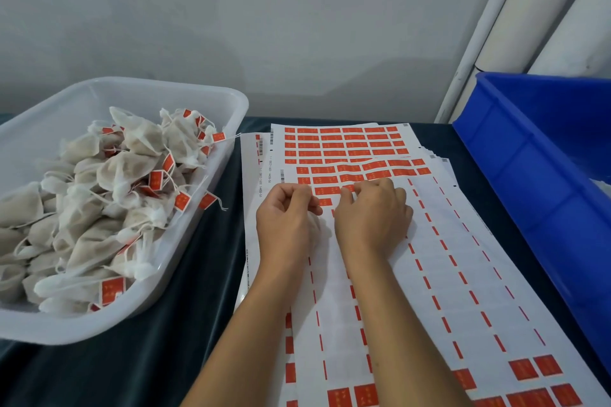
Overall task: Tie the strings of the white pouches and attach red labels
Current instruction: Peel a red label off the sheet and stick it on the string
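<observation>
Forearms crossing label sheet. Left hand curling over white pouch. Right hand nearer, fingers curling at red labels just beyond; grip unclear.

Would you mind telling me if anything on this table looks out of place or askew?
Only small things. The label sheets lie fanned and skewed, not squared up. One pouch's red label and string hang over the rim of the white tub. Nothing looks spilled or damaged.
</observation>
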